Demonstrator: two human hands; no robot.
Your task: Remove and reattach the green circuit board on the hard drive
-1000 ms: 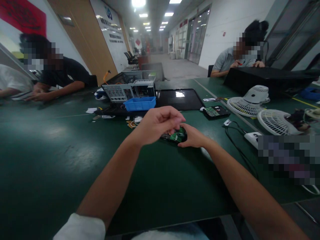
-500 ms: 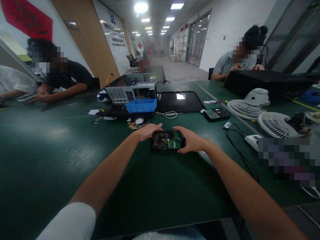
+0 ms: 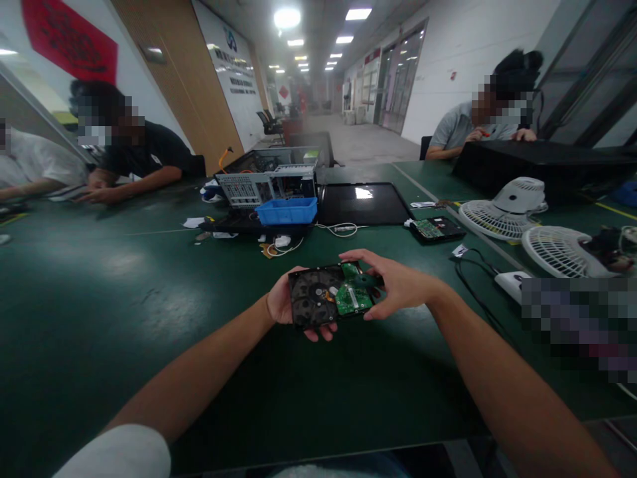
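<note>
A black hard drive (image 3: pixel 313 299) with a green circuit board on its right half is held up over the table, circuit side facing me. My left hand (image 3: pixel 281 304) supports it from below and at its left end, with fingertips showing under the lower edge. My right hand (image 3: pixel 401 285) grips the right end, thumb at the lower corner and fingers along the upper one. Part of the right end is hidden by that hand.
Beyond the drive are a blue bin (image 3: pixel 287 211), an open computer case (image 3: pixel 249 186) and a black panel (image 3: pixel 365 204). Another circuit-board device (image 3: pixel 436 229), white fans (image 3: pixel 497 216) and a power strip (image 3: pixel 510 282) lie right. Co-workers sit at both sides of the green table (image 3: pixel 124 299).
The hard drive has come up and closer to me. My left hand has shifted from its upper left corner to underneath it; my right hand keeps its grip.
</note>
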